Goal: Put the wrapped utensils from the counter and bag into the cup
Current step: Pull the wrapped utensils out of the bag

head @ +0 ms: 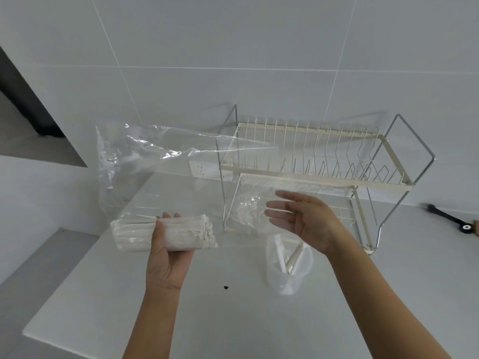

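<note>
- White counter [207, 320] fills the lower frame, w/ white tiled wall [233, 47] behind it.
- Cream-and-chrome wire dish rack [324, 161], two tiers, stands at the back right of the counter against the wall.
- Clear plastic bag [155, 156] billows up over the left-centre, its far edge reaching across the rack's left end; lower part hangs round the bundle in the left hand.
- Left hand [168, 255], palm up, fingers curled round a thick bundle of wrapped utensils [134, 237] lying crosswise, held above the counter, left of the rack.
- Right hand [305, 216] empty, fingers spread and pointing left, palm roughly facing the bag, hovering above the cup and in front of the rack's lower tier; touching bag film or not, can't tell.
- Clear plastic cup [287, 265] stands on the counter just under the right hand, front of the rack; a few wrapped utensils already inside, leaning.
- Black tool [451, 218] lies at the far right near the wall.
- Small dark speck [225, 287] on the counter btwn the two forearms.
</note>
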